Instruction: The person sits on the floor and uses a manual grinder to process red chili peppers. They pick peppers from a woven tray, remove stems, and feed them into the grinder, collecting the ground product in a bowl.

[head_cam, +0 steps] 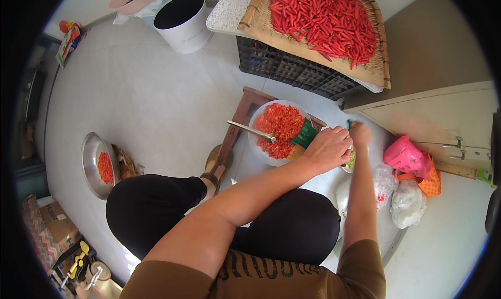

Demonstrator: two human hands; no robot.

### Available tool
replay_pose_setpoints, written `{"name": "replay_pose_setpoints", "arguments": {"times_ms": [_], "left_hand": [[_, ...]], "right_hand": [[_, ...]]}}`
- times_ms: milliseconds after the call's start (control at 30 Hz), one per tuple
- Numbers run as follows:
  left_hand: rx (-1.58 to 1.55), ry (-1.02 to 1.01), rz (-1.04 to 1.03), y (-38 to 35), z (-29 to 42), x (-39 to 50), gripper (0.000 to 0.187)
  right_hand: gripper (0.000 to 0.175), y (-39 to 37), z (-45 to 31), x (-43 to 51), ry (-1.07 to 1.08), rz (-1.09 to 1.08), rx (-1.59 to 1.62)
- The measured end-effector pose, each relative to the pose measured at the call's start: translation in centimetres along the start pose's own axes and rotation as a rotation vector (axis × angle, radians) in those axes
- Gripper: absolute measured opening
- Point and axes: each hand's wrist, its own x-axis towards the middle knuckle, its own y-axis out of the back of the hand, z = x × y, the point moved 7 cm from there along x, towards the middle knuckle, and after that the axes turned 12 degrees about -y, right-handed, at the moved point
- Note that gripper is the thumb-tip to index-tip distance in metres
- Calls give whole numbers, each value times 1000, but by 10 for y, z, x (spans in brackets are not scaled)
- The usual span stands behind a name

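My left hand (327,150) is closed over the body of a green hand-crank grinder (304,135), hiding much of it. My right hand (360,134), blurred, grips its dark green crank handle (349,123). The grinder's ribbed outlet points into a translucent plastic bowl (253,152) holding chopped red chillies (278,123). A metal spoon (250,130) leans over the bowl's left rim, its end among the chillies. Beneath the bowl is a brown wooden bench (243,111). Pale green pieces (351,160) sit in a container partly hidden behind my right forearm.
Whole red chillies (325,21) fill a woven bamboo tray (254,23) above a black plastic crate (270,58). To the left rests a steel basin (91,162) with chopped chillies. A white bin (184,36) stands at the back. Plastic bags (407,158) lie by the cabinet (422,115).
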Motion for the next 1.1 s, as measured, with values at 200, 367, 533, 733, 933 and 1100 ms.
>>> {"name": "replay_pose_setpoints", "arguments": {"times_ms": [200, 367, 533, 733, 933, 1100], "left_hand": [[11, -3, 3, -3, -1, 0, 15], [-7, 9, -44, -3, -2, -2, 13], [15, 19, -95, -4, -3, -2, 13], [-16, -4, -34, -1, -1, 0, 14], [10, -6, -23, -1, 0, 0, 13], [19, 5, -22, -4, -1, -1, 13]], "right_hand": [[29, -117, 18, -189, 142, -306, -50], [20, 28, 32, -307, 313, -410, 355], [14, 188, 13, -293, 480, 119, 348], [22, 222, 7, -143, 248, 466, 222], [20, 36, -5, 4, 95, 124, 22], [32, -119, 7, -114, 155, -284, 10]]}}
